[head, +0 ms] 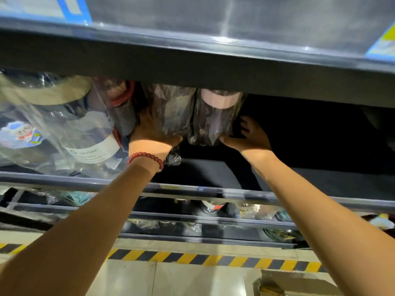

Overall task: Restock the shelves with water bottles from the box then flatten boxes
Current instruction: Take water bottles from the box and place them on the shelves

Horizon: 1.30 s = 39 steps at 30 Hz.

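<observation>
Both my arms reach into a dark shelf bay (213,167). Two plastic-wrapped bottles stand side by side at its middle: a dark one (171,110) and one with a pale pink lid (215,116). My left hand (149,133), with a red bead bracelet at the wrist, presses flat against the base of the dark bottle. My right hand (250,137) lies open against the right side of the pink-lidded bottle, thumb at its base. The box is only partly visible at the bottom right (284,283).
More wrapped bottles (70,124) fill the left of the same shelf. The black edge of the shelf above (192,58) hangs low over the bottles. A lower shelf (213,210) holds other goods. Yellow-black hazard tape (213,259) runs along the floor.
</observation>
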{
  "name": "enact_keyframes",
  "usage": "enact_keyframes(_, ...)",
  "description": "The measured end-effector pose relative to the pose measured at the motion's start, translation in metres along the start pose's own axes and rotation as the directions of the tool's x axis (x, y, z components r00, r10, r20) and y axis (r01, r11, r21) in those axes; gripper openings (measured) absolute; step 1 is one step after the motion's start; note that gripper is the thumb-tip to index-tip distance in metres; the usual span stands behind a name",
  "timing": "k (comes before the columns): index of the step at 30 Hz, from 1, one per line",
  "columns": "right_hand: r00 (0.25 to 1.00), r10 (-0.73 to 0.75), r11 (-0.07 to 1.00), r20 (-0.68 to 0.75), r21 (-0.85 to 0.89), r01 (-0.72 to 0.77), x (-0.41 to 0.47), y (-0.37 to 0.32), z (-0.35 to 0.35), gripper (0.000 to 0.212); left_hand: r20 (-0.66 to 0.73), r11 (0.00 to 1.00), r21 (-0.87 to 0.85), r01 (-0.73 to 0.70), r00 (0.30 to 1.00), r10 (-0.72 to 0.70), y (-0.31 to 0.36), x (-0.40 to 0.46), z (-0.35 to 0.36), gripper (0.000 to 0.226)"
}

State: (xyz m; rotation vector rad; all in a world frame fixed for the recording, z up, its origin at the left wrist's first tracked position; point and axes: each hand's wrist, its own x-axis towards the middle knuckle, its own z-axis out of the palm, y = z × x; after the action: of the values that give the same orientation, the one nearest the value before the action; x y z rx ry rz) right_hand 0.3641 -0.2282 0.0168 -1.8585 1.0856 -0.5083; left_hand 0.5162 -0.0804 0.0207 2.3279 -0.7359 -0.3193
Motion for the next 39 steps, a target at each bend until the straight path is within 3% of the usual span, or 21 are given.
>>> enact_keyframes(3, 0.999, -0.035, 0.989, 0.013, -0.143, 0.037, -0.057, -0.001, -0.024, 0.064, 0.011, 0.993, 0.084, 0.089, 0.996, -0.09, -0.002, -0.042, -0.013, 0.053)
enact_keyframes(6, 0.993, -0.091, 0.921, 0.077, -0.372, 0.113, -0.131, 0.004, -0.046, 0.056, 0.012, 0.974, 0.135, -0.181, 0.983, 0.181, 0.002, -0.1, -0.028, 0.064)
enact_keyframes(9, 0.99, -0.097, 0.872, 0.1, -0.472, 0.133, -0.207, 0.015, -0.061, 0.05, 0.215, 0.91, 0.254, -0.328, 0.936, 0.278, 0.007, -0.165, -0.036, 0.079)
enact_keyframes(12, 0.994, -0.104, 0.802, 0.035, -0.588, 0.105, -0.278, 0.032, -0.071, 0.057, 0.358, 0.77, 0.361, -0.526, 0.84, 0.407, 0.013, -0.221, -0.04, 0.079)
enact_keyframes(16, 0.997, -0.02, 0.748, -0.073, -0.663, -0.033, -0.361, 0.052, -0.081, 0.059, 0.536, 0.609, 0.36, -0.707, 0.691, 0.485, 0.019, -0.276, -0.026, 0.083)
enact_keyframes(23, 0.964, 0.201, 0.747, -0.172, -0.61, -0.265, -0.467, 0.088, -0.105, 0.053, 0.779, 0.443, 0.167, -0.881, 0.394, 0.489, 0.049, -0.346, 0.01, 0.078)
enact_keyframes(28, 0.943, 0.234, 0.743, -0.239, -0.581, -0.332, -0.501, 0.116, -0.138, 0.053, 0.83, 0.315, 0.025, -0.949, 0.195, 0.523, 0.077, -0.386, 0.054, 0.084)
enact_keyframes(33, 0.896, 0.261, 0.751, -0.36, -0.507, -0.423, -0.523, 0.154, -0.196, 0.05, 0.872, 0.216, -0.016, -0.976, 0.092, 0.48, 0.134, -0.431, 0.104, 0.077)
enact_keyframes(37, 0.834, 0.329, 0.745, -0.443, -0.422, -0.518, -0.541, 0.192, -0.245, 0.04, 0.881, 0.215, -0.025, -0.976, 0.081, 0.467, 0.176, -0.466, 0.15, 0.082)
enact_keyframes(39, 0.808, 0.354, 0.728, -0.471, -0.404, -0.554, -0.552, 0.205, -0.265, 0.045, 0.907, 0.259, -0.028, -0.966, 0.084, 0.412, 0.198, -0.485, 0.166, 0.079)
